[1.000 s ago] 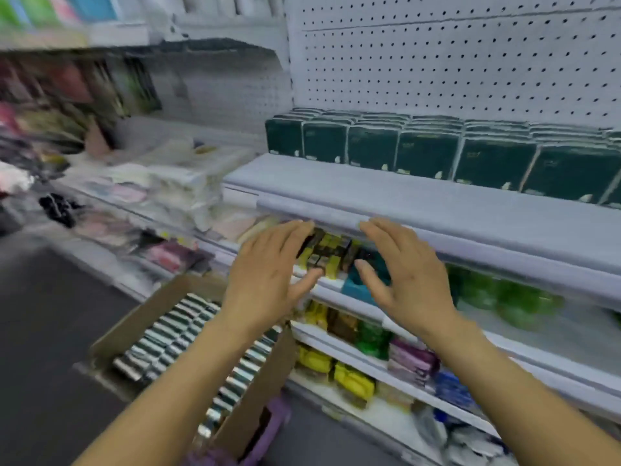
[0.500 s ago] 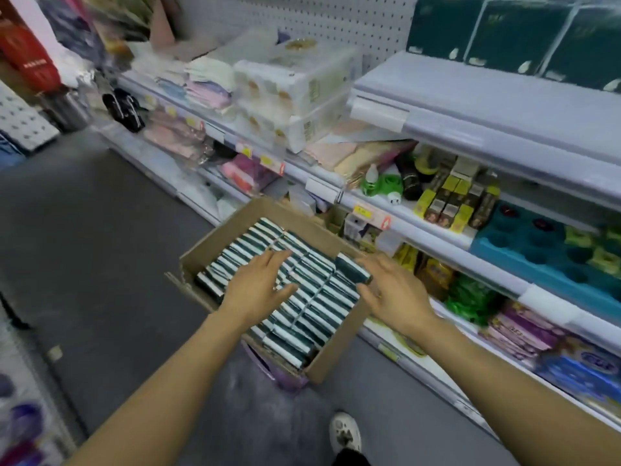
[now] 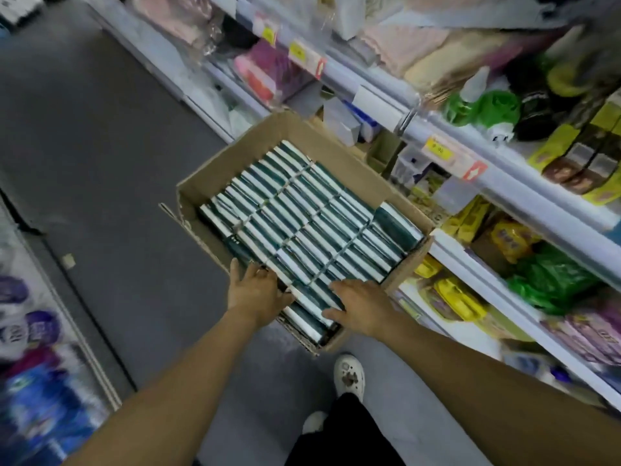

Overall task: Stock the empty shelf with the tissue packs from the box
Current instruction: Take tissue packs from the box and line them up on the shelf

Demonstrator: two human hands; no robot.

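A brown cardboard box [image 3: 232, 159] stands on the floor by the shelving, packed with rows of dark green tissue packs [image 3: 302, 210] set on edge. Both hands are at its near corner. My left hand [image 3: 257, 292] reaches in at the left wall, its fingers curling down over the ends of the nearest packs. My right hand [image 3: 361, 307] lies on the same packs from the right, fingers and thumb bent around them. Those packs still sit in the box. The empty upper shelf is out of view.
White shelves [image 3: 470, 156] full of goods run along the right, close behind the box. A grey aisle floor [image 3: 100, 163] lies to the left, with another rack [image 3: 40, 364] at the far left. My white shoe [image 3: 349, 375] stands just before the box.
My view dropped from the upper shelf to the box. Both hands came down from shelf height, crossed the packs and moved to the box's near corner, where they now close on packs.
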